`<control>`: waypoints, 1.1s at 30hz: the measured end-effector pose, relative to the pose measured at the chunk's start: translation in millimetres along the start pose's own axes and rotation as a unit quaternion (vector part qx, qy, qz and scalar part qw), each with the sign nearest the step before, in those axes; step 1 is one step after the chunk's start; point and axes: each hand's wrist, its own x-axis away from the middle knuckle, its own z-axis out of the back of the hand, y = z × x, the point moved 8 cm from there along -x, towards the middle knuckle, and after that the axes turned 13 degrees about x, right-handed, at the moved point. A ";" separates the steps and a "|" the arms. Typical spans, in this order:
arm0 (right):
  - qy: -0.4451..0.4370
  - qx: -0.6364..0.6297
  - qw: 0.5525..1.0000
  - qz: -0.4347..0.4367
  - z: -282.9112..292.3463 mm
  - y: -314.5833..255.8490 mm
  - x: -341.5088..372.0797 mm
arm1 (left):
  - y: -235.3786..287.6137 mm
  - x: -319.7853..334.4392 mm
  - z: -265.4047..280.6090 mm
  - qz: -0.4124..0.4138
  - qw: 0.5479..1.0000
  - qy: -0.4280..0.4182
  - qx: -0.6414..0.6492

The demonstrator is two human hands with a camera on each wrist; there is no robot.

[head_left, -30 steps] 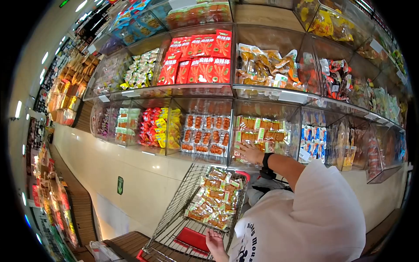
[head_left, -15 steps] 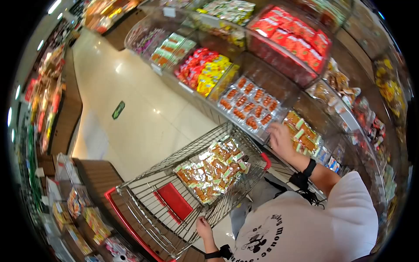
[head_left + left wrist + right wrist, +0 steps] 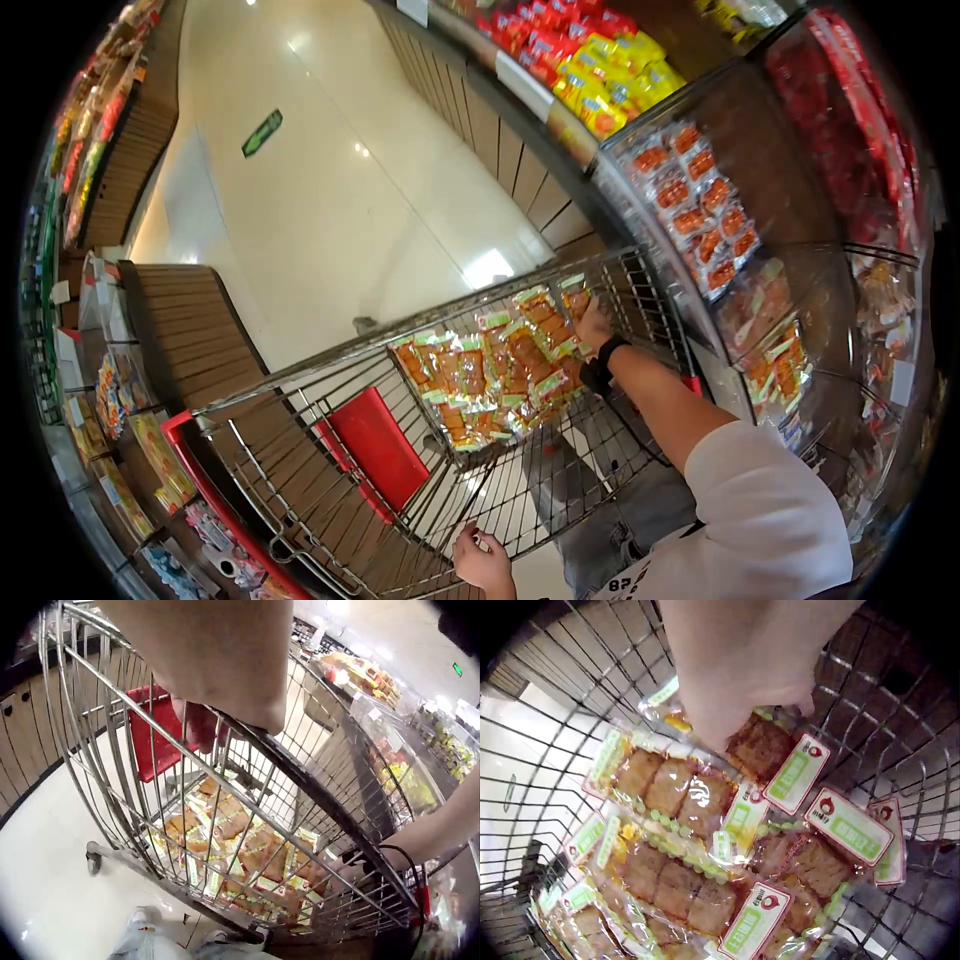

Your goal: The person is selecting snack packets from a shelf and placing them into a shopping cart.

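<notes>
My right hand [image 3: 593, 325] is down inside the shopping cart [image 3: 300, 375], at the end nearest the shelves. It grips a clear packet of brown square snack pieces [image 3: 761, 746] with a green and white label; some fingers are hidden behind the wrist and packet. Under and beside it lies a layer of matching snack packets [image 3: 480, 375], also seen as a pile of packets [image 3: 232, 847] in the left wrist view. My left hand [image 3: 483, 560] hangs at the cart's near side rail, fingers loosely curled and holding nothing.
Shelf bins on the right hold packs of reddish snacks [image 3: 705, 205], red and yellow bags [image 3: 600, 85] and more brown snack packets [image 3: 780, 375]. The cart has a red flap [image 3: 375, 450] and a red handle [image 3: 230, 505]. Pale floor [image 3: 330, 200] stretches ahead, with another display [image 3: 190, 310] left.
My right hand has moved from the shelf bin of brown snack packets down into the cart, bringing a packet along. The head view has turned down toward the cart. The left hand stays by the rail.
</notes>
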 end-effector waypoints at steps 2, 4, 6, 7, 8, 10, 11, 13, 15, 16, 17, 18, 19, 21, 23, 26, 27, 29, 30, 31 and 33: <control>-0.005 0.001 1.000 -0.004 13.6 -10.8 16.0 | 0.8 -1.3 -1.6 0.008 1.000 -0.011 -0.005; 0.055 -0.003 0.998 -0.001 12.2 -5.5 17.4 | -4.8 1.3 -7.1 0.003 1.000 -0.022 -0.015; 0.100 0.036 0.994 0.013 24.6 3.2 20.6 | -8.1 2.9 -9.9 -0.002 0.999 -0.023 -0.025; 0.125 0.052 0.991 0.021 28.4 10.4 18.2 | -10.7 4.0 -11.2 0.000 0.999 -0.027 -0.020; 0.184 0.062 0.980 0.038 37.3 12.1 18.0 | -14.1 5.9 -13.1 0.014 0.999 -0.038 -0.022; 0.098 0.023 0.986 0.131 42.0 5.5 26.6 | -17.1 6.8 -13.9 0.038 0.997 -0.058 -0.027; 0.107 -0.018 0.980 0.169 52.0 -0.3 38.8 | -13.7 6.7 -13.9 0.034 0.996 -0.077 -0.038; 0.152 -0.096 0.956 0.233 79.5 -13.7 76.5 | -17.7 7.4 -19.6 0.050 0.992 -0.110 -0.022; 0.138 -0.140 0.929 0.313 99.7 -28.9 126.3 | -23.6 9.0 -28.2 0.062 0.985 -0.159 -0.004; 0.114 -0.181 0.910 0.355 110.4 -36.6 158.6 | -15.5 7.6 -28.5 0.052 0.980 -0.188 0.035; 0.067 -0.189 0.903 0.380 118.1 -43.2 192.7 | -7.7 1.9 -33.6 0.034 0.963 -0.176 0.204; 0.021 -0.195 0.893 0.404 127.5 -49.4 229.6 | 3.3 -3.7 -35.9 0.009 0.916 -0.161 0.367; -0.008 -0.197 0.871 0.449 138.3 -55.8 269.9 | 27.6 -9.6 -31.2 -0.009 0.867 -0.161 0.471; -0.026 -0.191 0.815 0.546 166.1 -64.9 355.5 | 72.8 -24.9 -13.7 -0.012 0.796 -0.198 0.571; 0.002 -0.190 0.760 0.621 183.2 -69.1 422.4 | 104.1 -25.8 17.3 0.023 0.773 -0.271 0.574; 0.038 -0.204 0.707 0.676 210.8 -63.5 487.1 | 117.3 -28.1 88.0 -0.038 0.764 -0.197 0.614; 0.037 -0.209 0.697 0.685 233.0 -59.1 509.8 | 123.0 -25.2 125.7 -0.091 0.770 -0.123 0.619; 0.125 -0.280 0.658 0.688 263.9 -50.3 534.6 | 126.1 -10.4 173.8 -0.145 0.773 -0.112 0.608; 0.144 -0.310 0.678 0.651 276.8 -47.7 538.5 | 124.8 -1.4 191.7 -0.164 0.778 -0.117 0.595; 0.163 -0.339 0.697 0.610 292.0 -44.8 542.6 | 121.9 6.5 202.5 -0.178 0.759 -0.131 0.613; 0.053 -0.400 0.670 0.623 303.8 -56.7 561.3 | 119.8 26.3 224.7 -0.200 0.761 -0.140 0.602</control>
